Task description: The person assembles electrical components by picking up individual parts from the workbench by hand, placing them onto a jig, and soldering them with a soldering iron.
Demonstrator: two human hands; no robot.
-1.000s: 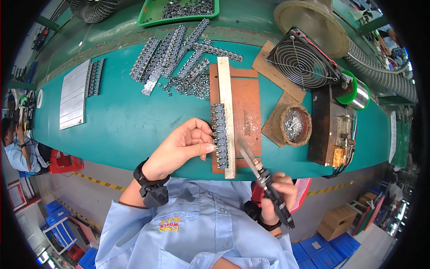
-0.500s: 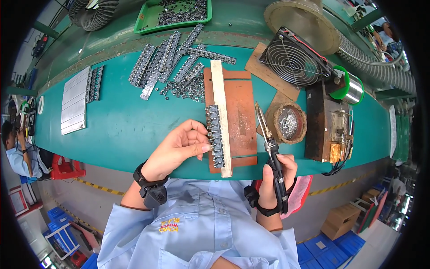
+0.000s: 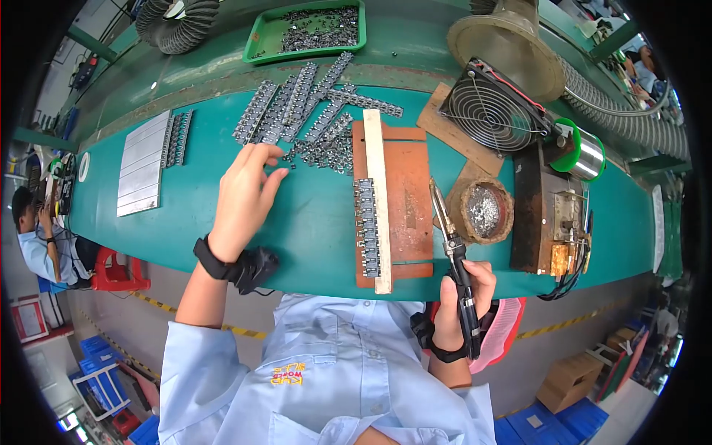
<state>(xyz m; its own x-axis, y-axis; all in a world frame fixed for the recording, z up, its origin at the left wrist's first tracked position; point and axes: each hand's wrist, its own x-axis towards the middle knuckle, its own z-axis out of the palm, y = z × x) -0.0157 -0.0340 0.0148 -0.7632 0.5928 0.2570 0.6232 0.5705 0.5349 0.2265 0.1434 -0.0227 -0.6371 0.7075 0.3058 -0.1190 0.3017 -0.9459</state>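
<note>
My right hand (image 3: 461,304) is wrapped round the black handle of a soldering iron (image 3: 451,248), its metal tip pointing up and away from me. My left hand (image 3: 248,194) is over the green mat, just short of a heap of small metal parts (image 3: 324,153) and several dark component strips (image 3: 285,104). Its thumb stands apart from the curled fingers, and nothing shows between them. In front of me lies a brown board (image 3: 409,200) with a pale wooden bar (image 3: 377,185) across it. A row of small dark components (image 3: 367,228) sits along the bar's left side, touched by neither hand.
Right of the board are a round pot of solder bits (image 3: 486,210), a fan (image 3: 493,105), a solder wire spool (image 3: 587,152) and a brown metal box (image 3: 532,215). A silver plate (image 3: 141,174) lies left; a green tray (image 3: 256,46) stands at the back. Another person (image 3: 46,237) sits far left.
My left hand has left the component row and moved left and away from me, toward the heap of small parts. My right hand still holds the soldering iron. The whole view has shifted slightly.
</note>
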